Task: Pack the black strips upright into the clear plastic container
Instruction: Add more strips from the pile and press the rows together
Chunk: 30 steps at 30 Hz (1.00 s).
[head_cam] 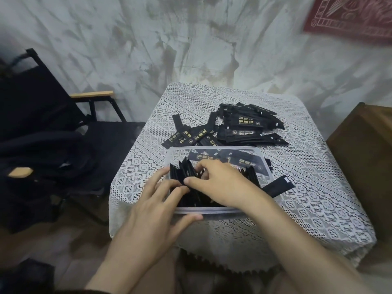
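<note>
A clear plastic container [214, 149] stands on the small table near its front edge. Several black strips [186, 177] stand upright inside it, packed at the left. My right hand [220, 181] reaches into the container with its fingers curled on the tops of the upright strips. My left hand [157, 206] rests at the container's left front corner, fingers spread and touching the strips, thumb along the front rim. A loose pile of black strips [244, 128] with gold print lies on the table behind the container. One strip [277, 185] lies beside the container's right side.
The table carries a white lace cloth [307, 198]. A black folding chair [53, 132] with wooden armrests stands to the left. A brown wooden piece of furniture [367, 155] stands to the right. A grey wall is behind.
</note>
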Available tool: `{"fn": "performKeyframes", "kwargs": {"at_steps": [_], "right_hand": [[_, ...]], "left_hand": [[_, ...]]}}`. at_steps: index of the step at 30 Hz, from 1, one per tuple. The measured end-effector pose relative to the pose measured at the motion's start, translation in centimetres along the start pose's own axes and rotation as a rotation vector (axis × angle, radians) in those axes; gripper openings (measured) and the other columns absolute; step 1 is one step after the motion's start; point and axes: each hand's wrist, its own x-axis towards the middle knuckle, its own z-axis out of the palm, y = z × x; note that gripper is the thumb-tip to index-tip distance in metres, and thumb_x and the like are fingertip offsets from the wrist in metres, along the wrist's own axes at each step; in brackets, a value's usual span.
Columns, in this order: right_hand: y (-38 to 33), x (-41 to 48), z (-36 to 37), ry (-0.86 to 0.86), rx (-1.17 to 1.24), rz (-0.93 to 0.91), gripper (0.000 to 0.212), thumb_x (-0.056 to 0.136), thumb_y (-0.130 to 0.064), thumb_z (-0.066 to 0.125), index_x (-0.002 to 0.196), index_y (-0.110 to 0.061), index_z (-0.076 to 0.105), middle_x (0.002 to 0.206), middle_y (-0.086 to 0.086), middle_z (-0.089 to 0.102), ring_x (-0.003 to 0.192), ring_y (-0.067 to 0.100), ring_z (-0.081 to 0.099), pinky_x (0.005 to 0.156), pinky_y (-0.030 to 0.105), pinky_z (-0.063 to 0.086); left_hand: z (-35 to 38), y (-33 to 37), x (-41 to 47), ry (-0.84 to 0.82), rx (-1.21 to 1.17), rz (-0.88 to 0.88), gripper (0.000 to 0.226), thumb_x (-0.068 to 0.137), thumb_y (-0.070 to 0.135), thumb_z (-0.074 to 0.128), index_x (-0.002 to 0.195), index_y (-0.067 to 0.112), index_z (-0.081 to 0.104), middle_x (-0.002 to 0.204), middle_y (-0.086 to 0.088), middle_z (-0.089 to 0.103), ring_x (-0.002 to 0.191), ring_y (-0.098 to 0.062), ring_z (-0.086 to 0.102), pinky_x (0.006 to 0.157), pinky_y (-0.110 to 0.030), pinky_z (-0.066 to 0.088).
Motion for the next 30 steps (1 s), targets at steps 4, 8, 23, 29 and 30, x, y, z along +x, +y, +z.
{"fn": "performKeyframes", "kwargs": {"at_steps": [4,8,23,29,30], "right_hand": [[0.5,0.2,0.2,-0.017,0.158,-0.023,0.022,0.098,-0.046,0.056,0.107,-0.029,0.067,0.081,-0.002,0.069,0.071,0.019,0.074,0.082,0.044,0.060],[0.9,0.7,0.7,-0.040,0.249,0.000,0.024,0.099,-0.030,0.060,0.123,-0.024,0.062,0.079,-0.001,0.067,0.068,0.021,0.076,0.078,0.043,0.063],[0.7,2.5,1.9,-0.137,0.430,0.036,0.058,0.101,-0.021,0.060,0.153,-0.022,0.032,0.085,0.013,0.075,0.070,0.026,0.077,0.080,0.045,0.063],[0.4,2.6,1.1,-0.220,0.555,0.049,0.059,0.106,-0.017,0.052,0.159,-0.021,0.026,0.073,0.013,0.062,0.053,0.016,0.066,0.054,0.027,0.059],[0.5,2.7,1.0,-0.224,0.560,0.048,0.058,0.106,-0.017,0.052,0.158,-0.021,0.027,0.073,0.013,0.062,0.053,0.016,0.067,0.055,0.027,0.059]], "left_hand": [[-0.4,0.1,0.1,-0.013,0.044,0.008,0.065,0.093,0.075,0.042,0.127,0.024,0.064,0.123,0.013,0.059,0.148,-0.017,0.032,0.097,-0.038,0.053],[-0.5,-0.1,0.2,0.000,0.063,0.029,0.065,0.092,0.075,0.043,0.118,0.023,0.072,0.118,0.012,0.062,0.144,-0.020,0.039,0.093,-0.034,0.054],[-1.5,-1.3,1.5,-0.102,0.046,0.115,0.064,0.095,0.073,0.043,0.123,0.024,0.072,0.125,0.013,0.062,0.143,-0.024,0.038,0.106,-0.044,0.048],[-1.5,-2.0,1.1,-0.100,0.030,0.117,0.059,0.097,0.069,0.047,0.126,0.024,0.071,0.127,0.011,0.063,0.147,-0.021,0.036,0.107,-0.048,0.047],[-1.5,-1.9,1.0,-0.097,0.032,0.114,0.058,0.096,0.069,0.048,0.126,0.024,0.071,0.127,0.011,0.063,0.147,-0.021,0.036,0.107,-0.048,0.047]]}}
